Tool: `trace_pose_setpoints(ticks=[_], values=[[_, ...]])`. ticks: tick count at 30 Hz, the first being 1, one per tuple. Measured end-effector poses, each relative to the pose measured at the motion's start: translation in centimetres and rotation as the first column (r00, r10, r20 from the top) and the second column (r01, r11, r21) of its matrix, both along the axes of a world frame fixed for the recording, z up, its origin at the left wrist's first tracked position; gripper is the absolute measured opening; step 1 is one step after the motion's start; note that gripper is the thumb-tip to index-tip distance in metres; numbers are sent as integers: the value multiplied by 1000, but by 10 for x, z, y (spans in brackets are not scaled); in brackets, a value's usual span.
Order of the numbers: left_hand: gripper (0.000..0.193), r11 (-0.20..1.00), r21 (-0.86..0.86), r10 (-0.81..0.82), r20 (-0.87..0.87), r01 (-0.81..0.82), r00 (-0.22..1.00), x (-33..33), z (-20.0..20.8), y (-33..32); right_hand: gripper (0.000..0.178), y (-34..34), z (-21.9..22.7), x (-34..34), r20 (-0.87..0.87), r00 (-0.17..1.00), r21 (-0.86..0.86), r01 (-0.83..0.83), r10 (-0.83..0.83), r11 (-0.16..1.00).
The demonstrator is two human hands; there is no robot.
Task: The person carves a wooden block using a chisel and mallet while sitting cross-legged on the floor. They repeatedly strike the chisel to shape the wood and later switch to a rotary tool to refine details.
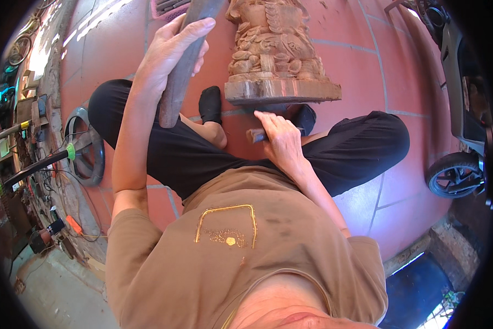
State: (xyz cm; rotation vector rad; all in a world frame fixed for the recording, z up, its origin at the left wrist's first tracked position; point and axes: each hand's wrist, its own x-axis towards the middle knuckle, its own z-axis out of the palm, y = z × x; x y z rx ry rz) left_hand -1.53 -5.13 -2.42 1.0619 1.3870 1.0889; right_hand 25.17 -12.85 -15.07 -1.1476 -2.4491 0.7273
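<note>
Carved pale-brown wooden statue (pixel 274 49) on a rough slab base stands on the red tiled floor (pixel 361 66) just beyond both hands, its upper part cut off by the top edge of the view. The left hand (pixel 169 52) is clamped around a long dark wooden mallet-like bar (pixel 180 71), whose upper end runs out of view. The right hand (pixel 279 137), just below the statue's base, is closed on a short wooden tool handle (pixel 255 135); its working end is hidden behind the fingers and base, so the tool's kind is unclear. Black-trousered legs lie crossed beneath both hands. Far right of the right hand, a small black wheel (pixel 454 175) shows partly.
</note>
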Motion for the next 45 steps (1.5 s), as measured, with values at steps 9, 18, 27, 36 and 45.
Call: trace_pose_setpoints(ticks=[9,18,27,36,45], values=[[47,999,-21,33,0,-33,999,-1,-3,-5,81,19,-15,-15,268,958,276,28,-105,961],[47,998,-20,62,-10,-62,998,-3,-10,-12,41,18,11,-6,-216,975,-118,33,-58,992],[37,993,-48,113,164,-107,980,-11,-22,-17,20,53,18,3,-544,501,-785,-21,-673,619],[39,988,-91,141,210,-124,967,-14,-34,-24,31,84,1,34,-613,93,-788,-151,-785,597],[37,986,-129,130,216,-104,968,-8,-43,-26,31,88,-18,41,-550,-8,-828,-129,-835,546]])
